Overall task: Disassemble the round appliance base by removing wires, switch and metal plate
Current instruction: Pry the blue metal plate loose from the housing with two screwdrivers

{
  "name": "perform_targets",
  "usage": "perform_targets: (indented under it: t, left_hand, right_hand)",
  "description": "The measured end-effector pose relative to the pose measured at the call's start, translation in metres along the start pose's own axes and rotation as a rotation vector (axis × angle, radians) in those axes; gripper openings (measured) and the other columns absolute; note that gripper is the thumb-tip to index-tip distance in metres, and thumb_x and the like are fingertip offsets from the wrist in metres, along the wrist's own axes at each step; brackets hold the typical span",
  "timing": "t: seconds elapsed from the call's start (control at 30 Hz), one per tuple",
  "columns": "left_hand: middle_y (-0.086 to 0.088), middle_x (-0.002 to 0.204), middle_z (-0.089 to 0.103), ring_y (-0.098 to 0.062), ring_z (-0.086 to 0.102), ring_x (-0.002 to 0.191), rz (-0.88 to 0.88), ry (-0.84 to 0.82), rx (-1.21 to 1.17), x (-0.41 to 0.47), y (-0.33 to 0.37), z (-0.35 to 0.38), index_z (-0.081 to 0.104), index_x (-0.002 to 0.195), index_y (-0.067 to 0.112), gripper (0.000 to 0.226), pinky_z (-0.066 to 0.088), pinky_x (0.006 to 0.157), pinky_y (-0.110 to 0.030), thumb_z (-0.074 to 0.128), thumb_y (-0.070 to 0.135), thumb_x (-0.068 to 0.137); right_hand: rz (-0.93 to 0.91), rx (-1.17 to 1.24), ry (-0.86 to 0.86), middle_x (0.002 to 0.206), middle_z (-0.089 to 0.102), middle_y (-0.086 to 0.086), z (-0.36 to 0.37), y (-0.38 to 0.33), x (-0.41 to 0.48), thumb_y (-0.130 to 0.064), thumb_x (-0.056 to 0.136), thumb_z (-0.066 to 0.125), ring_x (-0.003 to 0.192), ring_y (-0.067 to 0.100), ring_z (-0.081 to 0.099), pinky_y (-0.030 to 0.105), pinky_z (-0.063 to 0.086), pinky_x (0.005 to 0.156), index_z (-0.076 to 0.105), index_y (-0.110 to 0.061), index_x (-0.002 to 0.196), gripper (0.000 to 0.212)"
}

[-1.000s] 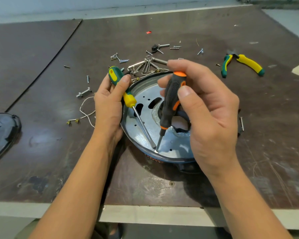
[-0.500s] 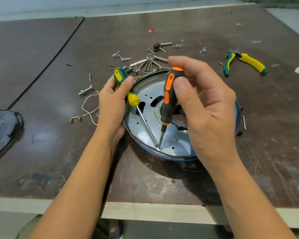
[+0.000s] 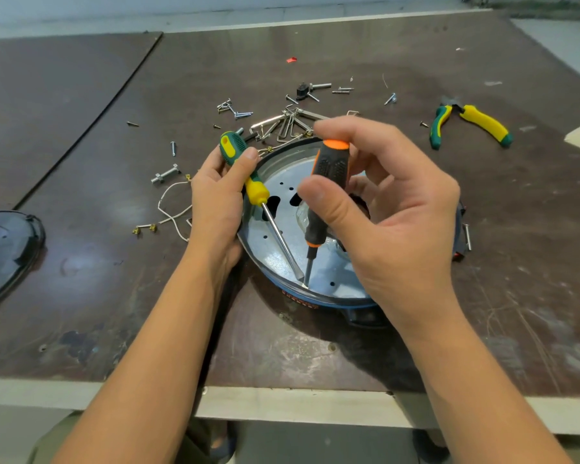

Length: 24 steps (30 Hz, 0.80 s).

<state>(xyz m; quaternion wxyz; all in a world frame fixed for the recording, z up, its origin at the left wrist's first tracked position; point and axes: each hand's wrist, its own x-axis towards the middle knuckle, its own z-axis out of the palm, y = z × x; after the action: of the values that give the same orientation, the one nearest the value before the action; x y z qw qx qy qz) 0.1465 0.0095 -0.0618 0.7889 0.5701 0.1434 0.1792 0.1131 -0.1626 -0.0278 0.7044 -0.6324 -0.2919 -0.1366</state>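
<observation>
Your scuffed brown surface [image 3: 81,296] carries loose screws [image 3: 240,112] and pliers [image 3: 482,123] toward its far edge. Nearer the front edge sits the blue-rimmed round base [image 3: 342,303], its silvery metal plate [image 3: 335,272] exposed. Your left hand [image 3: 215,202] grips a green-yellow screwdriver [image 3: 245,169], your right hand [image 3: 392,222] an orange-black screwdriver [image 3: 329,169], tips meeting on the plate.

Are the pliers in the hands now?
No, the pliers lie on the table, well clear of the left hand and the right hand.
</observation>
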Motion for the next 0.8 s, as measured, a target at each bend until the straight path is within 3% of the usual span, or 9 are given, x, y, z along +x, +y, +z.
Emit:
perform_targets:
  t: [0.17, 0.27, 0.33, 0.4, 0.53, 0.63, 0.7, 0.8]
  left_hand:
    - [-0.023, 0.108, 0.066, -0.031, 0.064, 0.095, -0.007, 0.018, -0.009, 0.0, 0.0, 0.0, 0.057, 0.123, -0.006, 0.032, 0.054, 0.094, -0.053, 0.063, 0.01, 0.096]
    - [-0.024, 0.106, 0.067, -0.032, 0.065, 0.093, 0.005, 0.043, -0.003, -0.002, -0.001, -0.001, 0.06, 0.118, -0.004, 0.028, 0.057, 0.09, -0.052, 0.065, 0.01, 0.095]
    - [-0.017, 0.097, 0.069, -0.027, 0.066, 0.086, 0.026, 0.073, 0.033, -0.003, -0.002, -0.002, 0.062, 0.11, 0.001, 0.02, 0.059, 0.08, -0.042, 0.066, 0.01, 0.092]
    - [-0.009, 0.086, 0.067, -0.021, 0.065, 0.079, 0.047, 0.103, 0.08, -0.005, -0.002, -0.001, 0.063, 0.103, 0.006, 0.014, 0.057, 0.074, -0.036, 0.068, 0.009, 0.09]
    - [-0.003, 0.087, 0.063, -0.016, 0.061, 0.08, 0.093, 0.171, 0.184, -0.018, -0.006, 0.006, 0.059, 0.1, 0.015, 0.016, 0.056, 0.08, -0.037, 0.069, 0.012, 0.089]
    - [-0.001, 0.096, 0.058, -0.013, 0.058, 0.085, 0.151, 0.219, 0.234, -0.035, -0.011, 0.012, 0.051, 0.113, 0.022, 0.029, 0.054, 0.085, -0.034, 0.069, 0.021, 0.09]
    - [0.002, 0.097, 0.055, -0.008, 0.054, 0.081, 0.203, 0.237, 0.245, -0.045, -0.014, 0.014, 0.047, 0.121, 0.019, 0.037, 0.051, 0.078, -0.026, 0.069, 0.024, 0.091]
    - [0.003, 0.096, 0.054, -0.003, 0.053, 0.077, 0.241, 0.241, 0.236, -0.053, -0.016, 0.015, 0.045, 0.124, 0.016, 0.042, 0.048, 0.073, -0.019, 0.068, 0.026, 0.09]
  right_hand:
    - [-0.041, -0.043, -0.019, 0.105, 0.069, 0.006, -0.005, 0.002, -0.001, 0.0, 0.098, 0.056, 0.091, 0.021, 0.067, 0.038, 0.056, 0.078, 0.063, -0.006, 0.127, 0.03]
    - [-0.063, -0.064, -0.063, 0.101, 0.07, 0.016, -0.008, 0.0, 0.0, 0.002, 0.097, 0.049, 0.089, 0.029, 0.067, 0.043, 0.056, 0.077, 0.06, -0.006, 0.127, 0.033]
    - [-0.101, -0.087, -0.105, 0.1, 0.067, 0.016, -0.013, -0.001, 0.001, 0.0, 0.097, 0.051, 0.09, 0.033, 0.067, 0.042, 0.056, 0.078, 0.06, -0.007, 0.125, 0.031]
    - [-0.148, -0.121, -0.151, 0.104, 0.062, 0.01, -0.021, -0.002, 0.003, -0.009, 0.097, 0.059, 0.088, 0.027, 0.063, 0.032, 0.051, 0.079, 0.059, -0.009, 0.125, 0.028]
    - [-0.147, -0.185, -0.121, 0.101, 0.056, 0.008, -0.045, -0.001, 0.006, -0.013, 0.095, 0.072, 0.084, 0.012, 0.054, 0.026, 0.045, 0.08, 0.06, -0.012, 0.127, 0.034]
    - [-0.098, -0.232, -0.073, 0.104, 0.064, 0.01, -0.059, -0.003, 0.0, -0.007, 0.098, 0.068, 0.091, 0.017, 0.061, 0.034, 0.053, 0.081, 0.062, -0.01, 0.131, 0.035]
    - [-0.065, -0.23, -0.025, 0.108, 0.07, 0.007, -0.066, -0.007, -0.009, -0.009, 0.099, 0.064, 0.099, 0.026, 0.068, 0.045, 0.057, 0.087, 0.063, -0.014, 0.131, 0.032]
    - [-0.061, -0.263, 0.117, 0.105, 0.071, 0.001, -0.07, -0.011, -0.025, -0.012, 0.099, 0.057, 0.1, 0.022, 0.07, 0.044, 0.057, 0.089, 0.062, -0.014, 0.128, 0.029]
